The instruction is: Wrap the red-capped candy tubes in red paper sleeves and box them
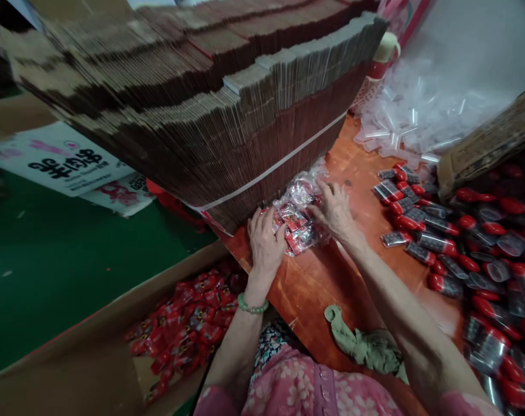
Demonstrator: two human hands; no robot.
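Note:
A small heap of clear-wrapped red packets [298, 218] lies on the orange-brown table [323, 277], right against a tall banded stack of flattened brown cartons [228, 115]. My left hand [265, 240] rests on the heap's left side, fingers curled over the packets. My right hand [334, 211] lies on the heap's right side, fingers bent and pressing into the wrapping. A green bead bracelet [251, 306] circles my left wrist.
Many red-capped clear tubes [462, 248] cover the table's right side. Clear plastic sleeves [418, 115] are piled at the back right. An open cardboard box [115, 346] at lower left holds red packets [188, 323]. A green cloth [366, 346] lies near the front edge.

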